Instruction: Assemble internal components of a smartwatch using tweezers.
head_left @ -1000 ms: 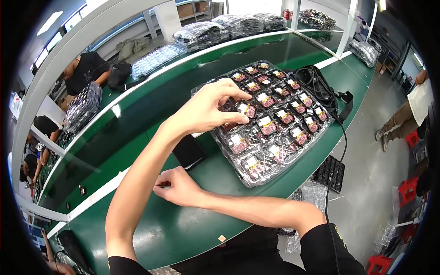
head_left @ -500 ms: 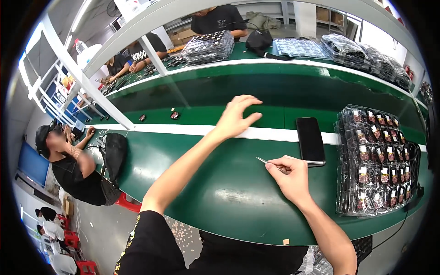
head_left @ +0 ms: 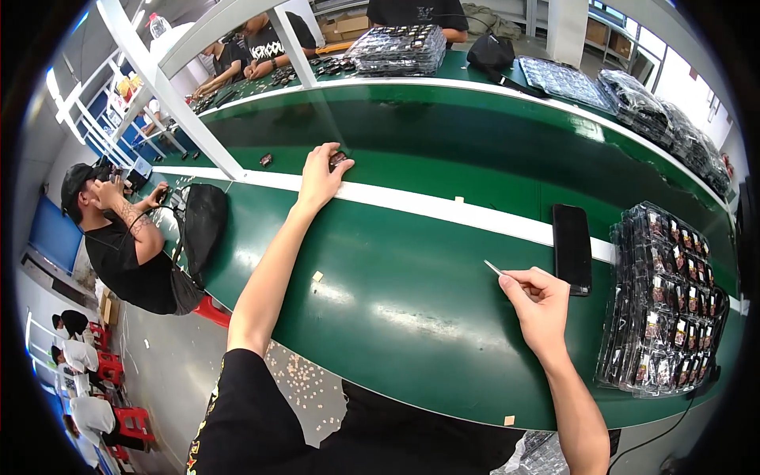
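Note:
My left hand (head_left: 323, 178) reaches across the white strip to the green belt, its thumb and fingers closed around a small dark electronic part (head_left: 338, 159). Another such part (head_left: 266, 160) lies on the belt to its left. In my right hand (head_left: 540, 305), above the green table, is a slim metal tool like tweezers (head_left: 493, 267), its tip pointing away to the left. Just beyond that hand a black smartphone (head_left: 571, 249) rests across the white strip. At the right stands a stack of clear plastic trays (head_left: 661, 305) filled with small dark parts.
Small beige squares lie on the table (head_left: 396, 332). A black bag (head_left: 204, 229) sits at the left, near a seated person (head_left: 131, 245). Over the belt, a white frame post (head_left: 174, 95) slants up. More tray stacks (head_left: 398, 51) stand on the far bench.
My left hand has moved left and closed around a small dark part on the belt. My right hand stays over the table with the tool. The whole view has shifted.

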A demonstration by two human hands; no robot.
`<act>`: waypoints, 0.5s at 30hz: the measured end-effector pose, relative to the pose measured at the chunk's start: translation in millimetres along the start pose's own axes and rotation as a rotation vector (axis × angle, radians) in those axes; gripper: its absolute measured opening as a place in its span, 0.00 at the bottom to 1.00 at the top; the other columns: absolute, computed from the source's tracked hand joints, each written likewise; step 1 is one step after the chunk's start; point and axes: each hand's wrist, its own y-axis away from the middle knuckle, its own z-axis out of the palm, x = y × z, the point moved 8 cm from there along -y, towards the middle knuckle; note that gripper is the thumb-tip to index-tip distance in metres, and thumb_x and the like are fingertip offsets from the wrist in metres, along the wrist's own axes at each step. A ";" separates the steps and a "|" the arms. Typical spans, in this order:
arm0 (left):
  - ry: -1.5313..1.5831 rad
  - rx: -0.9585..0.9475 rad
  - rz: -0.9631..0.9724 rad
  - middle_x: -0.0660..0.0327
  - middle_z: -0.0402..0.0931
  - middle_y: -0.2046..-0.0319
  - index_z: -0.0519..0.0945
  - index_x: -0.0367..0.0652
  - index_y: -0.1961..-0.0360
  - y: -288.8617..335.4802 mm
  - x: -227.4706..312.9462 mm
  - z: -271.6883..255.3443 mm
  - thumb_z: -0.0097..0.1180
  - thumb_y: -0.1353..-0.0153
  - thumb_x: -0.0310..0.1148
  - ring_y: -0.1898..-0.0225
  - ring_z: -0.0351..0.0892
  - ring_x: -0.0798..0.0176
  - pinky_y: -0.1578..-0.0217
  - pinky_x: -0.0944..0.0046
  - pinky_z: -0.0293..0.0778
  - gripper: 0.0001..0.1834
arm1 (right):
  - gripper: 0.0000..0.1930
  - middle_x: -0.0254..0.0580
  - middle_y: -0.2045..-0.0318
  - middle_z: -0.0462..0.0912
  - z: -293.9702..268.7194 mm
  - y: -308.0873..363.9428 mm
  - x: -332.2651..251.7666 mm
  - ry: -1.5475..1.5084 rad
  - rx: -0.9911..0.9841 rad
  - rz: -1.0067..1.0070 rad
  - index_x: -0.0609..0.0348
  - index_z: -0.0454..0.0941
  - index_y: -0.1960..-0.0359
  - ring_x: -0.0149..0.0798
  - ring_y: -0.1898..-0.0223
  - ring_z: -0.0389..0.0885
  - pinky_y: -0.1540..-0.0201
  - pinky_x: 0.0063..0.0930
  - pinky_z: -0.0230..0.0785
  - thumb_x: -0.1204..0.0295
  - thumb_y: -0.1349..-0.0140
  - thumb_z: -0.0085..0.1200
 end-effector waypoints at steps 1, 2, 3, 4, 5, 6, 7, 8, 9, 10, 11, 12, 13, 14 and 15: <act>0.164 -0.079 0.003 0.53 0.86 0.55 0.83 0.35 0.40 5.3 24.5 7.8 0.77 0.37 0.31 0.54 0.86 0.55 0.48 0.55 0.81 0.27 | 0.06 0.32 0.72 0.84 -2.9 0.0 3.0 -0.023 0.026 0.013 0.70 0.93 0.57 0.20 0.71 0.75 0.68 0.20 0.64 0.79 0.32 0.70; 0.330 -0.160 0.011 0.54 0.87 0.53 0.82 0.35 0.37 14.6 55.5 11.9 0.77 0.37 0.30 0.52 0.86 0.56 0.45 0.55 0.81 0.28 | 0.06 0.31 0.72 0.83 -6.2 0.3 5.2 -0.045 0.058 0.027 0.70 0.93 0.57 0.19 0.70 0.75 0.68 0.19 0.63 0.79 0.32 0.70; 0.375 -0.254 0.098 0.54 0.87 0.51 0.81 0.37 0.34 27.6 93.9 17.1 0.77 0.38 0.29 0.48 0.86 0.56 0.42 0.55 0.81 0.31 | 0.06 0.29 0.70 0.82 -8.2 0.9 6.2 -0.064 0.074 0.031 0.71 0.93 0.55 0.18 0.69 0.75 0.67 0.18 0.63 0.79 0.30 0.70; 0.428 -0.357 0.186 0.55 0.87 0.48 0.79 0.39 0.31 45.0 133.0 24.3 0.77 0.38 0.28 0.45 0.87 0.57 0.40 0.56 0.80 0.34 | 0.06 0.29 0.70 0.82 -13.2 2.5 9.3 -0.048 0.099 0.057 0.71 0.93 0.55 0.18 0.69 0.75 0.67 0.18 0.63 0.79 0.30 0.70; 0.557 -0.508 0.206 0.55 0.87 0.45 0.78 0.40 0.29 60.2 168.3 32.6 0.77 0.38 0.28 0.43 0.86 0.56 0.37 0.55 0.79 0.36 | 0.06 0.28 0.70 0.83 -16.8 1.6 9.9 -0.074 0.107 0.055 0.70 0.93 0.55 0.18 0.69 0.75 0.67 0.18 0.64 0.79 0.30 0.70; 0.649 -0.647 0.198 0.54 0.87 0.42 0.77 0.42 0.27 80.0 189.3 25.7 0.77 0.38 0.28 0.40 0.86 0.55 0.35 0.54 0.78 0.38 | 0.06 0.28 0.69 0.83 -9.6 -1.5 13.1 -0.126 0.077 0.052 0.70 0.93 0.54 0.18 0.68 0.75 0.67 0.18 0.64 0.79 0.29 0.69; 0.650 -0.700 0.235 0.54 0.86 0.40 0.77 0.43 0.27 92.4 203.6 20.8 0.77 0.39 0.27 0.39 0.86 0.54 0.33 0.53 0.78 0.38 | 0.06 0.29 0.68 0.85 -5.9 -3.0 10.3 -0.133 0.061 0.049 0.70 0.93 0.54 0.18 0.68 0.76 0.66 0.17 0.65 0.79 0.29 0.69; 0.669 -0.758 0.284 0.53 0.85 0.38 0.77 0.43 0.27 101.3 217.9 24.5 0.77 0.40 0.26 0.37 0.86 0.52 0.32 0.52 0.77 0.39 | 0.07 0.30 0.67 0.86 -7.7 -2.6 8.6 -0.127 0.062 0.050 0.70 0.93 0.54 0.18 0.68 0.77 0.65 0.17 0.66 0.79 0.29 0.69; 0.670 -0.792 0.284 0.53 0.85 0.37 0.78 0.42 0.27 105.8 225.9 20.2 0.75 0.42 0.23 0.36 0.85 0.50 0.30 0.51 0.76 0.39 | 0.07 0.30 0.68 0.86 -5.9 -3.4 6.7 -0.121 0.051 0.045 0.70 0.93 0.54 0.18 0.68 0.78 0.65 0.17 0.67 0.79 0.29 0.69; 0.697 -0.793 0.295 0.52 0.84 0.36 0.78 0.41 0.28 107.8 230.8 17.8 0.74 0.43 0.22 0.35 0.84 0.48 0.30 0.51 0.76 0.39 | 0.07 0.30 0.68 0.86 -5.2 -3.9 3.1 -0.113 0.043 0.036 0.70 0.93 0.53 0.18 0.68 0.78 0.64 0.17 0.67 0.79 0.28 0.69; 0.703 -0.781 0.324 0.51 0.83 0.35 0.79 0.41 0.28 108.5 233.5 15.5 0.74 0.43 0.22 0.34 0.83 0.47 0.30 0.51 0.76 0.39 | 0.07 0.30 0.68 0.86 -6.4 -2.9 3.5 -0.100 0.051 0.059 0.70 0.93 0.53 0.18 0.68 0.78 0.64 0.17 0.67 0.79 0.28 0.69; 0.702 -0.768 0.356 0.50 0.82 0.35 0.79 0.40 0.29 107.3 234.4 12.9 0.74 0.44 0.22 0.33 0.82 0.46 0.30 0.51 0.76 0.38 | 0.07 0.30 0.68 0.86 -5.2 -3.4 2.3 -0.099 0.049 0.050 0.69 0.93 0.53 0.18 0.68 0.78 0.65 0.16 0.67 0.79 0.29 0.69; 0.674 -0.732 0.394 0.49 0.81 0.35 0.79 0.39 0.30 106.9 236.7 10.3 0.75 0.45 0.23 0.32 0.81 0.45 0.30 0.50 0.75 0.38 | 0.07 0.30 0.68 0.86 -5.6 -3.4 1.7 -0.100 0.047 0.041 0.69 0.93 0.53 0.18 0.68 0.78 0.65 0.16 0.66 0.79 0.29 0.69; 0.624 -0.701 0.393 0.50 0.82 0.35 0.81 0.39 0.33 107.5 236.6 9.4 0.77 0.45 0.24 0.34 0.81 0.46 0.32 0.51 0.77 0.36 | 0.07 0.30 0.68 0.86 -7.9 -2.7 3.0 -0.096 0.054 0.057 0.69 0.93 0.53 0.18 0.68 0.78 0.65 0.16 0.66 0.79 0.29 0.69; 0.578 -0.678 0.417 0.51 0.83 0.37 0.83 0.39 0.35 108.2 234.4 9.1 0.79 0.45 0.25 0.36 0.82 0.47 0.34 0.51 0.78 0.34 | 0.07 0.30 0.68 0.86 -8.3 -2.7 2.5 -0.098 0.054 0.046 0.69 0.93 0.53 0.18 0.68 0.77 0.66 0.16 0.66 0.80 0.29 0.69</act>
